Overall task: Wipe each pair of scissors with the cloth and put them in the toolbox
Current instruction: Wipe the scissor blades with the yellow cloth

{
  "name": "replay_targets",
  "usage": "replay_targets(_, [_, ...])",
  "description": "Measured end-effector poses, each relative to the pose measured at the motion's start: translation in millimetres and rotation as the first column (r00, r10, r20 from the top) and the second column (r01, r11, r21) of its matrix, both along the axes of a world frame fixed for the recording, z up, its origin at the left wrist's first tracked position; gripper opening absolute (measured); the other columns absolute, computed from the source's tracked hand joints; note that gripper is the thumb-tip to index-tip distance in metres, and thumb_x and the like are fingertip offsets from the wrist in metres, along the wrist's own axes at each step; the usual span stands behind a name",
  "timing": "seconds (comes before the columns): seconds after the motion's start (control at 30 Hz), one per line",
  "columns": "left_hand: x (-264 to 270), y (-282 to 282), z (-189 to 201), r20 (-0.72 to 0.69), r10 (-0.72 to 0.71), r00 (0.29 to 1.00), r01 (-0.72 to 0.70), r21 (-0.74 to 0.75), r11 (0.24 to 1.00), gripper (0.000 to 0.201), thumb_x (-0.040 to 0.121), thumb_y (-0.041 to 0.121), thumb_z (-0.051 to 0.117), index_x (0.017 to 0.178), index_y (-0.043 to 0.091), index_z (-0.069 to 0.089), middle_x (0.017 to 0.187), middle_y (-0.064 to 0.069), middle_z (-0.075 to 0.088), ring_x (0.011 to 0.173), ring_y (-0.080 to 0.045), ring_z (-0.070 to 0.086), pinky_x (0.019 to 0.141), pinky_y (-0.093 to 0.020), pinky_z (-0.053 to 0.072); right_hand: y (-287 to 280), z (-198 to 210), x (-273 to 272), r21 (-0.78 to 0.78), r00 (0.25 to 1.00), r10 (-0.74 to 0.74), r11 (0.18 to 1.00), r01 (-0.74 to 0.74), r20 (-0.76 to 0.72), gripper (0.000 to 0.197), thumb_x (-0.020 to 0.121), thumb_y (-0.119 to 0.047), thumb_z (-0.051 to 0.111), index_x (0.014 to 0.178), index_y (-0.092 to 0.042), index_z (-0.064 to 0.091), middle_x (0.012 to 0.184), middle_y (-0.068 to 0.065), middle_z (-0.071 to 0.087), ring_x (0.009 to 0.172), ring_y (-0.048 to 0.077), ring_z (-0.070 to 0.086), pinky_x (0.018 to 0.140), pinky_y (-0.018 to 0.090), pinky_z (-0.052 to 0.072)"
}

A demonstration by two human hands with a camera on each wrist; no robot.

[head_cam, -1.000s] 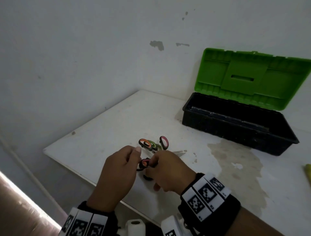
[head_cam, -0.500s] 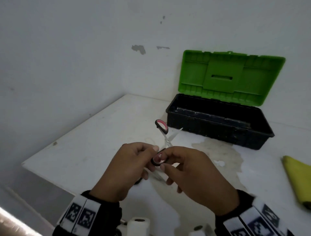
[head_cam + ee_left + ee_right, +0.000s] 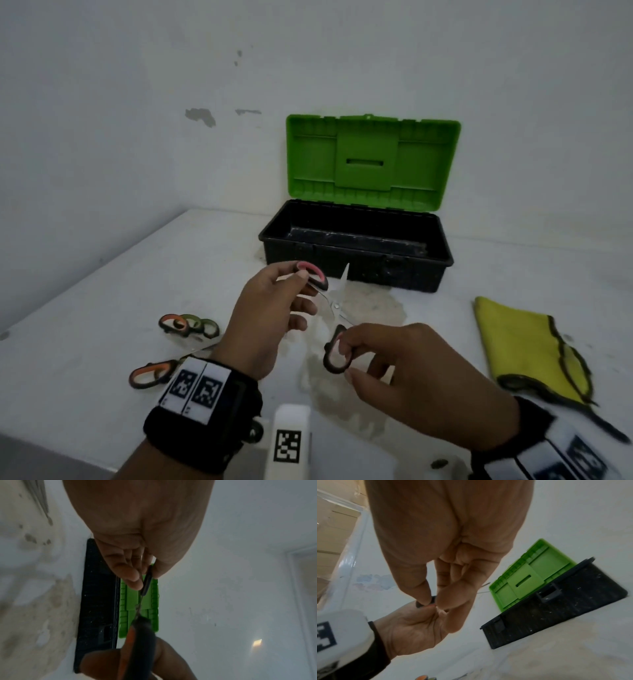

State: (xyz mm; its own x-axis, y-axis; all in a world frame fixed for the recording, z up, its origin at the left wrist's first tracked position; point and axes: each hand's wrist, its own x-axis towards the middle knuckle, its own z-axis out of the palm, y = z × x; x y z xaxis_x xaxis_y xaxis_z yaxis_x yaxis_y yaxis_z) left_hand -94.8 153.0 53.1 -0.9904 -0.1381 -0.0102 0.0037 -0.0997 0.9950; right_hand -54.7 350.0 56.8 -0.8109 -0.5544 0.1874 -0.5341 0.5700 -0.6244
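Above the table [image 3: 102, 308], both hands now pull pink-handled scissors [image 3: 334, 305] wider, each grip pinching a loop

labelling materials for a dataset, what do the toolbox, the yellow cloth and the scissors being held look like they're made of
Toolbox: looks like moulded plastic, matte black base, ribbed bright green lid.
Yellow cloth: soft fabric, probably microfibre, limp and folded, with a dark stitched edge.
Held scissors: thin shiny blades, likely steel; black loop handles with pink lining, probably plastic or rubber.
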Motion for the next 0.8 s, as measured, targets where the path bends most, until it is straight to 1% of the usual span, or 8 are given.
replay_targets(0.07, [-4.7,11.6,-0.4,0.003,-0.010,1.000,0.010,0.024,1.000,0.016,0.097,0.014,0.056,0.104,0.007,0.069,0.090,-0.014,0.073,0.067,-0.019,0.064,0.052,-0.026,0.049,15.0,-2.6,-3.3,-0.082,0.999,-0.035,0.996,0.036,0.004,0.015,0.086,-0.026,0.069,0.097,-0.034,0.066,0.101,-0.019,0.070,0.069,0.006,0.070,0.057,0.009,0.045])
replay_targets(0.13, [-8.8,21.8,-2.0,0.005,-0.006,1.000,0.006,0.071,0.997,0.017,0.095,0.010,0.058,0.108,0.003,0.066,0.085,-0.012,0.072,0.069,-0.019,0.067,0.054,-0.025,0.052,26.7,-3.7,-7.4,-0.205,0.995,-0.092,0.974,0.098,0.039,0.011,0.086,-0.026,0.071,0.093,-0.034,0.068,0.096,-0.015,0.072,0.068,0.010,0.071,0.053,0.013,0.049])
replay_targets(0.23, [-13.1,34.4,-5.0,-0.015,-0.010,1.000,0.012,0.135,0.991,0.019,0.095,0.007,0.054,0.108,-0.002,0.065,0.084,-0.013,0.069,0.071,-0.021,0.068,0.059,-0.027,0.054,36.9,-8.5,-16.2,-0.411,0.972,-0.182,0.882,0.229,0.151,0.007,0.088,-0.019,0.071,0.090,-0.024,0.073,0.085,-0.006,0.073,0.062,0.018,0.071,0.049,0.029,0.055])
replay_targets(0.37, [-14.4,51.3,-4.8,-0.001,-0.036,0.999,0.035,0.263,0.964,0.023,0.100,0.010,0.045,0.104,0.000,0.065,0.083,-0.018,0.070,0.080,-0.031,0.072,0.072,-0.037,0.057,40.7,-19.8,-27.2,-0.547,0.936,-0.250,0.761,0.348,0.247,0.018,0.089,-0.001,0.066,0.089,-0.018,0.073,0.076,0.003,0.073,0.059,0.026,0.070,0.052,0.036,0.056])
replay_targets(0.5, [-15.0,66.9,-8.3,-0.012,-0.048,0.999,0.050,0.315,0.948,0.024,0.103,0.020,0.044,0.107,0.005,0.062,0.094,-0.021,0.073,0.089,-0.034,0.074,0.079,-0.043,0.057,37.4,-25.6,-34.6,-0.611,0.922,-0.251,0.692,0.385,0.296,0.018,0.090,0.003,0.063,0.091,-0.012,0.072,0.074,0.008,0.073,0.059,0.029,0.069,0.055,0.034,0.057])
replay_targets(0.6, [-17.6,75.6,-13.6,-0.029,-0.082,0.996,0.087,0.401,0.912,0.019,0.100,0.021,0.049,0.108,0.006,0.058,0.096,-0.016,0.075,0.089,-0.032,0.074,0.076,-0.043,0.058,36.7,-26.9,-37.7,-0.620,0.915,-0.251,0.675,0.400,0.316,0.018,0.090,0.006,0.061,0.091,-0.010,0.071,0.073,0.011,0.072,0.058,0.028,0.068,0.055,0.034,0.057])
replay_targets(0.67, [-21.3,79.1,-16.5,-0.033,-0.094,0.995,0.099,0.412,0.906,0.017,0.099,0.019,0.050,0.107,0.006,0.057,0.094,-0.014,0.075,0.087,-0.032,0.075,0.072,-0.041,0.060,38.6,-27.1,-38.3,-0.609,0.908,-0.239,0.680,0.409,0.344,0.019,0.090,0.006,0.060,0.090,-0.010,0.070,0.072,0.011,0.072,0.056,0.026,0.067,0.055,0.035,0.058])
replay_targets(0.8, [-29.8,84.3,-18.3,0.008,-0.090,0.996,0.078,0.431,0.899,0.025,0.104,0.026,0.042,0.099,0.007,0.058,0.090,-0.022,0.074,0.078,-0.031,0.076,0.061,-0.037,0.061,49.7,-27.8,-38.9,-0.582,0.888,-0.230,0.685,0.438,0.398,0.013,0.091,0.003,0.060,0.091,-0.009,0.064,0.075,0.012,0.072,0.057,0.026,0.066,0.053,0.033,0.056])
